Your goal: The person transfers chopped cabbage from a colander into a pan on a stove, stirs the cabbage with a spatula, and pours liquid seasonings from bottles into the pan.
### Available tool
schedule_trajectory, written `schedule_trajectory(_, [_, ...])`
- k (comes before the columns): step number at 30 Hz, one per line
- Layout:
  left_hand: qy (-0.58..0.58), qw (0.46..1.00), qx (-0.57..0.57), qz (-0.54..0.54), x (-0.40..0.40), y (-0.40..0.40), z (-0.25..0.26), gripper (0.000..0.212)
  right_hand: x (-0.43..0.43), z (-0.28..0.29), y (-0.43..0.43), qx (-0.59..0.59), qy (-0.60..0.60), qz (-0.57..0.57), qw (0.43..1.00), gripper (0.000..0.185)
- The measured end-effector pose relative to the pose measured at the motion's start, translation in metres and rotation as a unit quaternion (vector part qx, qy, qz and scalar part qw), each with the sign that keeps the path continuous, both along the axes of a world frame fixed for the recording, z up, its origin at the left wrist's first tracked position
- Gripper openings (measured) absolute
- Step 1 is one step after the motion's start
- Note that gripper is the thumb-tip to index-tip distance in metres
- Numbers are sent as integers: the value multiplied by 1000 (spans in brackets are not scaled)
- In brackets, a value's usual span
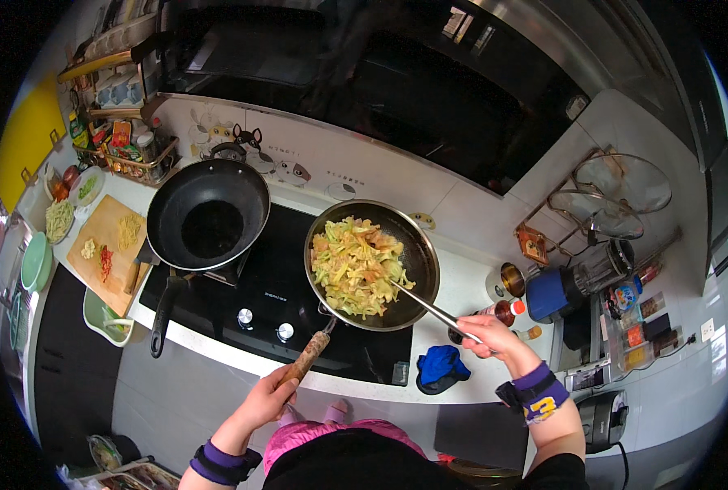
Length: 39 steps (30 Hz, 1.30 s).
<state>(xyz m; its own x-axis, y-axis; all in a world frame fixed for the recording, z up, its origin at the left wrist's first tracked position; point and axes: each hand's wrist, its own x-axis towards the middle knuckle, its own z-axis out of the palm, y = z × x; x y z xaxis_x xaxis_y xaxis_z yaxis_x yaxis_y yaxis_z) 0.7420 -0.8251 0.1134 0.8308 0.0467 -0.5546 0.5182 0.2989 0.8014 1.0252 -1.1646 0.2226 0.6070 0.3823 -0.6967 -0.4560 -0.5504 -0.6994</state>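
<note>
My left hand (270, 394) is wrapped around the patterned handle (307, 356) of a wok (422, 257) on the right side of the black cooktop (266, 312). Chopped pale green and yellowish vegetables (358, 266) fill the left and middle of this wok. In my right hand (487, 334) is the long metal handle of a cooking utensil (432, 310), reaching in from the right. Its working end is hidden among the vegetables. A second, black wok (211, 220) rests on the left burner, with nothing in it, its handle pointing toward me.
Left of the cooktop, a wooden cutting board (88, 226) bears chopped red pieces, garlic and yellow shreds, beside a knife (134, 275). A blue cloth (442, 367), a red-capped bottle (506, 311) and a blender (550, 294) stand at right. The range hood (370, 92) overhangs the back.
</note>
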Motion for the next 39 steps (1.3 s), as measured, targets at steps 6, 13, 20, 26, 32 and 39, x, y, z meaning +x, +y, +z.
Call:
schedule_trajectory(6, [-1,1000,2,7,0,2,3,45,-10,10,-20,20,-117,31,992,37])
schedule_trajectory(13, [7,1000,21,-9,4,6,3,44,-1,-15,9,-74,-348,67,932,43])
schedule_trajectory(20, [3,1000,6,-11,8,14,3,45,-18,-34,45,-97,-566,154,804,49])
schedule_trajectory(26, [1,1000,4,-10,9,12,-1,44,-64,1,2,-161,-556,152,801,54])
schedule_trajectory(32, [-9,999,22,-45,16,9,0,39,-95,-46,21,-168,-552,94,812,54])
schedule_trajectory(39, [2,998,10,-60,12,-7,6,45,-118,-110,42,173,-369,-47,912,53])
